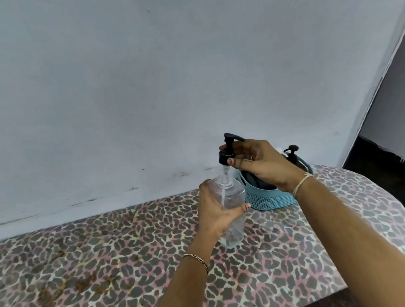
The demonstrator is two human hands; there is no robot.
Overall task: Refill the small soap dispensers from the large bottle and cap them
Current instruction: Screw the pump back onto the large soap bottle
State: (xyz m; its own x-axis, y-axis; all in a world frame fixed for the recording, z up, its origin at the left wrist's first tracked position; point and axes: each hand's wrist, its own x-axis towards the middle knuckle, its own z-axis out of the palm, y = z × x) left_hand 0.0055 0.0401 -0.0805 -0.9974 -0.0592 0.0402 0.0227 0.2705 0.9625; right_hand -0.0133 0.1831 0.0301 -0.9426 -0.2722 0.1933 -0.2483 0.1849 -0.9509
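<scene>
Head view: left hand (218,212) wraps around a clear plastic bottle (234,191), fingers behind it and thumb across the front. The bottle is roughly upright, tilted a bit, over the table (107,259), which has a leopard-print cover. Can't tell if its base touches the table. It looks nearly empty.

Right hand (259,163) pinches a black pump top (227,149) by the collar, fingers curled round it. The pump is lifted just above the bottle neck and its thin tube (222,197) runs down inside the bottle.

A teal basket (268,200) sits on the table just behind and right of the bottle, partly hidden by the right wrist. Another black pump (292,151) sticks up out of it. A plain pale wall (133,84) is behind the table. There is a chain bracelet (198,259) on the left wrist and a thread band (302,182) on the right.
</scene>
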